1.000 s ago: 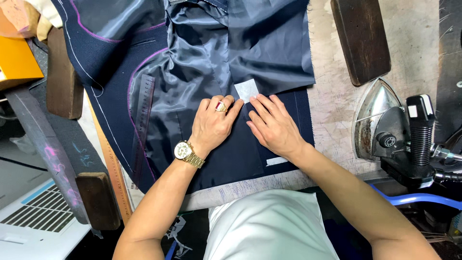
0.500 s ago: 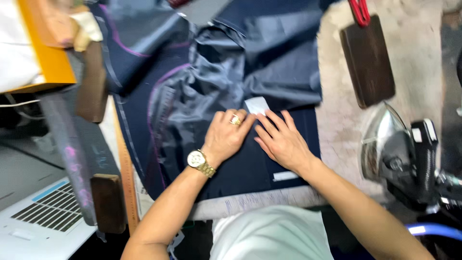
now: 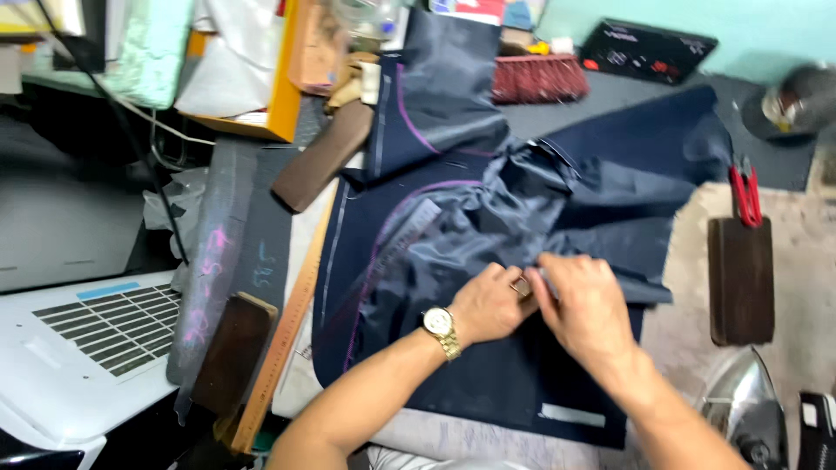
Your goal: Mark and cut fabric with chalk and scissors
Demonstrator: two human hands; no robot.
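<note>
Pinching glossy grey lining [image 3: 488, 231] over navy cloth [image 3: 488, 392], left hand [image 3: 489, 305] and right hand [image 3: 585, 306] meet.

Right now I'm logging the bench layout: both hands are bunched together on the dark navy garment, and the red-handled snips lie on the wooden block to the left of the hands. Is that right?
Not quite. In the head view both hands, left hand and right hand, do meet on the navy garment, but the red-handled snips and the wooden block lie to the right of the hands, not the left.
</note>
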